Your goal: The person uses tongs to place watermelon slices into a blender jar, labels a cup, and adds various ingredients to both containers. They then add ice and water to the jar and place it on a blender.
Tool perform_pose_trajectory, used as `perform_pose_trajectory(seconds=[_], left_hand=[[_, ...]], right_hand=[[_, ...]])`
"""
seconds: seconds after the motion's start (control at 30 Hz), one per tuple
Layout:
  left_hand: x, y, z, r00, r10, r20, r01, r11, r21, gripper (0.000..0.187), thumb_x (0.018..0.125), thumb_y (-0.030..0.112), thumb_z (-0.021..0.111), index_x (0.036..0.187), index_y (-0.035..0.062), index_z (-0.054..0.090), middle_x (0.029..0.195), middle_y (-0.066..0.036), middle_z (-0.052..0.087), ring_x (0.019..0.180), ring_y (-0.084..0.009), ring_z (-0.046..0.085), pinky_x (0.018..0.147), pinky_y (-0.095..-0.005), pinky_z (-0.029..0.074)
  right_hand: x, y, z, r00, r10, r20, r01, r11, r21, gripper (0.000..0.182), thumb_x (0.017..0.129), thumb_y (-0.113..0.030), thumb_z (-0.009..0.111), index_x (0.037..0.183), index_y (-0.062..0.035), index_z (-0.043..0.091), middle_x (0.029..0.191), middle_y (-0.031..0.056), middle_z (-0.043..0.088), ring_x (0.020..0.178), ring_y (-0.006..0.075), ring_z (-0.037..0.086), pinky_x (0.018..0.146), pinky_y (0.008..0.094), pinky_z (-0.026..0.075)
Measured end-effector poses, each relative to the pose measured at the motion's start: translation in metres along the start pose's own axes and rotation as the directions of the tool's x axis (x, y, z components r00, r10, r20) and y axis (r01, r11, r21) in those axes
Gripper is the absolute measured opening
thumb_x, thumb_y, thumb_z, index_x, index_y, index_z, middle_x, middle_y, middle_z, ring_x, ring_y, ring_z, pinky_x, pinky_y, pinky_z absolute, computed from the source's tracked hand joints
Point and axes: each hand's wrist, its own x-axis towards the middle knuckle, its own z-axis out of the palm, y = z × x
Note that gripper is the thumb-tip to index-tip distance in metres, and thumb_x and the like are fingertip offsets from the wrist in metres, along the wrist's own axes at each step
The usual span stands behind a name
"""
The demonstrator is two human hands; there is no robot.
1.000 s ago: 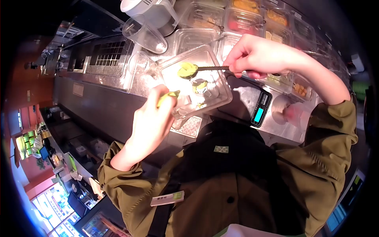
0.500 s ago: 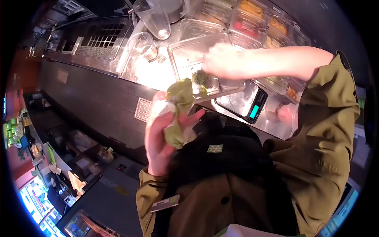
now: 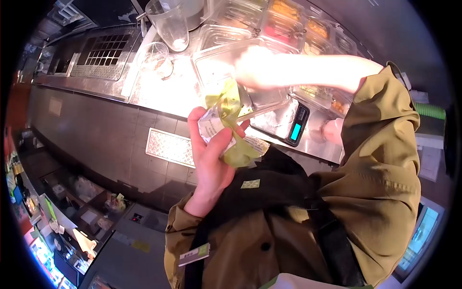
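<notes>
My left hand (image 3: 211, 161) is raised in front of my chest. It grips a crumpled clear wrapper with a printed label and a limp green peel (image 3: 230, 110) hanging out of it. My right hand (image 3: 255, 67) reaches over a clear plastic tub (image 3: 208, 65) on the steel counter. That hand is blurred and washed out by the light, and I cannot make out what it holds. The green peel hangs just below my right hand, at the tub's near edge.
A digital scale (image 3: 294, 126) with a blue display sits right of the tub, with a pink item (image 3: 332, 131) beside it. A clear pitcher (image 3: 168, 24) and a cup (image 3: 155, 58) stand to the left. Filled ingredient tubs (image 3: 288, 26) line the back. A drain grille (image 3: 98, 58) lies far left.
My left hand drew back from the tub toward my chest with the green peel and wrapper. My right hand, which held a spoon of green flesh, dropped down over the tub.
</notes>
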Motion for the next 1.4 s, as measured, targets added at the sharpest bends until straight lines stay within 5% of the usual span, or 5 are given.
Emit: perform_pose_trajectory(seconds=[0.87, 0.97, 1.2, 1.27, 1.4], left_hand=[[0.009, -0.008, -0.032, 0.970, 0.080, 0.228, -0.062, 0.994, -0.086, 0.054, 0.069, 0.000, 0.052, 0.116, 0.0139, 0.030, 0.103, -0.009, 0.047, 0.066, -0.0186, 0.051, 0.095, -0.0606, 0.025], [0.008, -0.008, -0.030, 0.971, 0.089, 0.221, -0.071, 0.993, -0.089, 0.056, 0.069, 0.001, 0.053, 0.118, 0.0135, 0.030, 0.105, -0.010, 0.046, 0.066, -0.0185, 0.051, 0.094, -0.0608, 0.025], [0.011, -0.010, -0.036, 0.963, 0.091, 0.255, -0.079, 0.995, -0.057, 0.054, 0.068, 0.002, 0.052, 0.118, 0.0048, 0.033, 0.098, -0.011, 0.050, 0.065, -0.0167, 0.051, 0.094, -0.0590, 0.027], [0.008, -0.009, -0.036, 0.967, 0.085, 0.241, -0.079, 0.996, -0.034, 0.052, 0.069, 0.003, 0.052, 0.118, -0.0006, 0.035, 0.095, -0.011, 0.052, 0.064, -0.0154, 0.051, 0.094, -0.0576, 0.029], [0.007, -0.010, -0.040, 0.964, 0.039, 0.263, -0.025, 0.998, -0.056, 0.051, 0.071, 0.004, 0.049, 0.119, -0.0080, 0.035, 0.093, -0.012, 0.053, 0.077, -0.0192, 0.055, 0.095, -0.0581, 0.026]], right_hand=[[-0.021, 0.014, -0.023, 0.949, 0.074, -0.307, 0.005, 0.968, 0.251, 0.019, 0.080, -0.012, 0.044, 0.086, -0.0053, 0.061, 0.078, 0.0137, 0.061, 0.065, 0.0252, 0.060, 0.058, 0.0339, 0.052], [-0.026, -0.002, 0.001, 0.959, -0.218, -0.179, 0.250, 0.950, 0.185, 0.019, 0.079, -0.011, 0.044, 0.084, -0.0051, 0.061, 0.081, 0.0157, 0.060, 0.067, 0.0248, 0.060, 0.057, 0.0341, 0.051], [-0.040, 0.023, -0.023, 0.875, -0.006, -0.485, 0.097, 0.982, 0.163, 0.017, 0.075, -0.010, 0.047, 0.078, -0.0007, 0.060, 0.069, 0.0149, 0.060, 0.062, 0.0256, 0.060, 0.056, 0.0376, 0.050], [-0.034, 0.005, -0.010, 0.980, -0.135, -0.144, 0.165, 0.960, 0.226, 0.016, 0.075, -0.011, 0.048, 0.072, -0.0014, 0.060, 0.061, 0.0126, 0.059, 0.056, 0.0269, 0.059, 0.053, 0.0378, 0.049], [-0.083, 0.024, -0.026, 0.919, 0.185, -0.349, -0.065, 0.941, 0.331, 0.015, 0.076, -0.010, 0.051, 0.081, -0.0047, 0.064, 0.069, 0.0119, 0.061, 0.068, 0.0245, 0.059, 0.062, 0.0366, 0.046]])
